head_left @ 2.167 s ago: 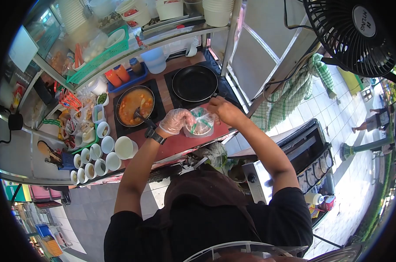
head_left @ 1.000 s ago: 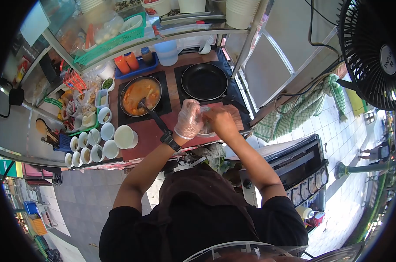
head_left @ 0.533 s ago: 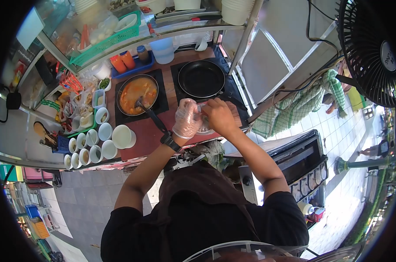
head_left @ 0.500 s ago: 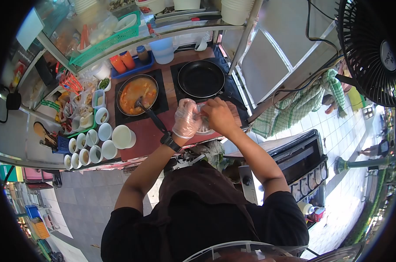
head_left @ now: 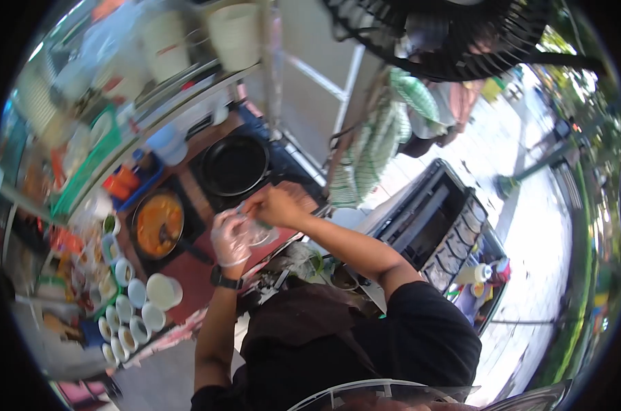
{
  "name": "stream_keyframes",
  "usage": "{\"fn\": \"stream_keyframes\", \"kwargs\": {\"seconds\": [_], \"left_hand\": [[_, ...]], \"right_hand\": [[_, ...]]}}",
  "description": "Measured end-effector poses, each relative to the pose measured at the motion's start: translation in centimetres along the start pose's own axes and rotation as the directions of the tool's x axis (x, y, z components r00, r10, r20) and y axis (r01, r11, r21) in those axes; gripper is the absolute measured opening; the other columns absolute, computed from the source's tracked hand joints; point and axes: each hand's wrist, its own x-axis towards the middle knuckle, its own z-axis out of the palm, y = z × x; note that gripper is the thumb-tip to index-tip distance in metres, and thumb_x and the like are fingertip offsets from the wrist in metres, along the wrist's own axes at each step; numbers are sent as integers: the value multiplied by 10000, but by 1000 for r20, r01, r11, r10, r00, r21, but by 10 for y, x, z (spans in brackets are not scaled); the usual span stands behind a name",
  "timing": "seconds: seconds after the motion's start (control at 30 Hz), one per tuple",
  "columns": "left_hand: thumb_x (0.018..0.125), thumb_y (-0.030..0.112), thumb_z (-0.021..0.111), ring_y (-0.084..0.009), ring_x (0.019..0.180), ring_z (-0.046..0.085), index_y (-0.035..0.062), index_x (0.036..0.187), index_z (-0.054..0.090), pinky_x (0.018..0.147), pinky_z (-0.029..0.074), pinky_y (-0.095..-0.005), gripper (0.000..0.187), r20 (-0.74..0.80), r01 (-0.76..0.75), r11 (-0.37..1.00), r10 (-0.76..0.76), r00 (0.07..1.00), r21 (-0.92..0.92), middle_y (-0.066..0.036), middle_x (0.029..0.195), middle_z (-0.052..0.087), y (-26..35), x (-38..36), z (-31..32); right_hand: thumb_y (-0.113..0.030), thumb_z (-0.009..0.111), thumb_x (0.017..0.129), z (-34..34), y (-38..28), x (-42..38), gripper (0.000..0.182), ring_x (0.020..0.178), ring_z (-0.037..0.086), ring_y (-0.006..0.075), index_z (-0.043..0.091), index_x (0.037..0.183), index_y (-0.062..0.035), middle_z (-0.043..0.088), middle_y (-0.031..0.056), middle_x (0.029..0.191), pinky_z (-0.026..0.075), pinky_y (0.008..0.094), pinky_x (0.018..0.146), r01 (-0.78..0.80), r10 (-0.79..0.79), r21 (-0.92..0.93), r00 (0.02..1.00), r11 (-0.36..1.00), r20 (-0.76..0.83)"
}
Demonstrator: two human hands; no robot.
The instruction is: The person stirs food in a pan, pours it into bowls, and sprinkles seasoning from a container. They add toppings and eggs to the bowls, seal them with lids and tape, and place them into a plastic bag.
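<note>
My left hand [head_left: 231, 238], in a clear plastic glove, is closed beside a clear plastic bag [head_left: 261, 233] at the counter's front edge. Close by on its right, my bare right hand [head_left: 272, 207] has its fingers pressed together at the top of the bag. What lies between its fingertips is too blurred to make out. Behind my hands is a black frying pan [head_left: 235, 165] with nothing in it. To the left, a pan of orange-red soup [head_left: 159, 223] holds a black ladle [head_left: 166, 235].
Several small cups [head_left: 137, 293] and a larger white tub [head_left: 164, 292] stand at the counter's left. Orange bottles [head_left: 122, 181] sit in a blue tray. A black fan [head_left: 454, 34] is overhead. Right of my arm is a metal oven [head_left: 427, 219]; a checked green cloth [head_left: 372, 157] hangs behind it.
The view has turned and tilted, so the counter and pans appear further left. Both hands stay close together at the bag, with slightly more of the bag showing between them.
</note>
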Motion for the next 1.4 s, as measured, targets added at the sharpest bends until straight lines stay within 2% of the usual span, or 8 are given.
{"fn": "stream_keyframes", "kwargs": {"seconds": [0.27, 0.33, 0.57, 0.7, 0.73, 0.83, 1.0, 1.4], "left_hand": [[869, 111, 798, -374, 1012, 683, -7, 904, 702, 890, 556, -455, 156, 47, -53, 999, 52, 998, 4, -188, 1075, 671, 5, -2, -7], [943, 217, 734, -411, 995, 645, -13, 919, 618, 893, 526, -499, 259, 51, -124, 982, 118, 992, 145, -212, 1057, 649, 17, 3, -14], [1071, 389, 407, -383, 1074, 592, -51, 1218, 480, 961, 498, -509, 470, -196, -512, 783, 473, 859, -353, -262, 1231, 558, 120, 18, 32], [1014, 176, 571, -345, 938, 644, -29, 1077, 548, 829, 530, -444, 216, 29, -623, 718, 663, 748, -310, -219, 1095, 640, 114, -26, 63], [993, 137, 599, -333, 903, 650, -17, 1026, 561, 802, 530, -434, 162, 294, -162, 662, 521, 801, -732, -207, 1046, 654, 169, -41, 68], [980, 243, 707, -311, 738, 649, 31, 972, 630, 731, 533, -410, 226, 791, 176, 811, 455, 409, -557, -128, 799, 657, 218, -130, 129], [1045, 399, 637, -479, 989, 706, -4, 1112, 601, 849, 555, -520, 411, 984, 231, 957, 164, 68, -176, -293, 1027, 717, 229, -295, 234], [1112, 326, 475, -510, 920, 642, -26, 1088, 536, 793, 505, -545, 358, 971, 283, 930, 213, 110, -236, -312, 962, 643, 256, -284, 238]], "right_hand": [[-101, 789, 858, 4, 8, 4, 103, 879, 733, 173, 816, 956, -84, 783, 72, 906, 565, 335, 801, -171, 196, 218, 975, 961, -101], [-99, 749, 926, 7, -2, -12, 84, 1112, 675, 169, 793, 996, -83, 738, 74, 1076, 527, 339, 921, 139, -212, -199, 887, 970, -411], [-106, 691, 989, 36, -71, -202, 196, 1076, 603, 308, 654, 1178, -72, 607, 131, 1086, 479, 429, 994, -45, 175, 334, 913, 942, -369], [-110, 768, 879, 1, -35, -371, 187, 1123, 563, 387, 677, 1038, -70, 595, 175, 1135, 456, 485, 990, -480, 340, 107, 430, 870, -836], [-105, 768, 871, 0, -5, -416, 245, 1121, 554, 413, 658, 1083, -49, 584, 204, 1133, 452, 508, 965, -732, 256, -10, 251, 682, -933], [-318, 702, 991, 26, 63, -523, 368, 1005, 603, 461, 618, 1087, 27, 609, 304, 1116, 469, 557, 850, -917, 412, 277, -142, 288, -900], [-450, 458, 1134, 40, 107, -551, 477, 764, 564, 139, 648, 997, -35, 637, 61, 884, 475, 343, 669, -117, 922, 918, -38, 380, -387], [-255, 488, 1143, 1, 60, -538, 273, 849, 671, 130, 644, 1177, -33, 699, 60, 1011, 570, 306, 739, -171, 881, 864, 63, 473, -469]]}}
